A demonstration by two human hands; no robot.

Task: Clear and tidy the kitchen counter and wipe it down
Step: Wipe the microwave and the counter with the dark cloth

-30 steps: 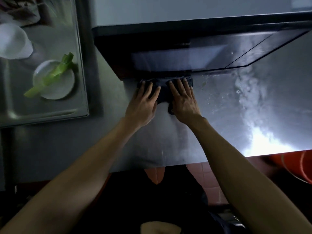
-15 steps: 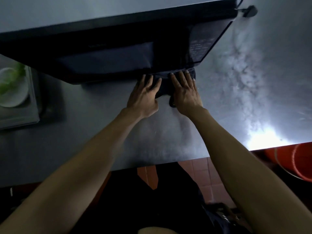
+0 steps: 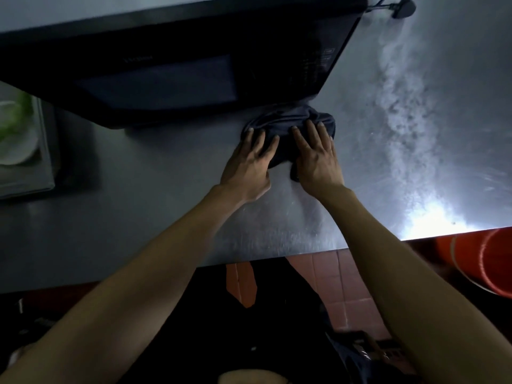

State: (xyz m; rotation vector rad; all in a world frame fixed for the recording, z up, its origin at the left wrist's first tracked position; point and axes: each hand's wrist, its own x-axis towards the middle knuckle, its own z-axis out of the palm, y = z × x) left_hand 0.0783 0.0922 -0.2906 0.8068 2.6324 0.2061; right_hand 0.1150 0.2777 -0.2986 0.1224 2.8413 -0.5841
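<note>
Bare forearms; seemingly dark clothing below.

Under my hands lies a dark grey cloth (image 3: 291, 120) on the silvery steel counter (image 3: 166, 195), streaked with whitish smears at right, beside a black microwave (image 3: 194, 59), an orange bucket (image 3: 493, 261) and reddish-brown floor tiles (image 3: 340, 286).

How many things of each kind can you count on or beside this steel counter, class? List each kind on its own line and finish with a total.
Hands: 2, left hand and right hand
Cloths: 1, dark cloth
Microwaves: 1, black microwave
Plugs: 1, black plug
Plates: 1, white plate
Buckets: 1, orange bucket
Total: 7
</note>
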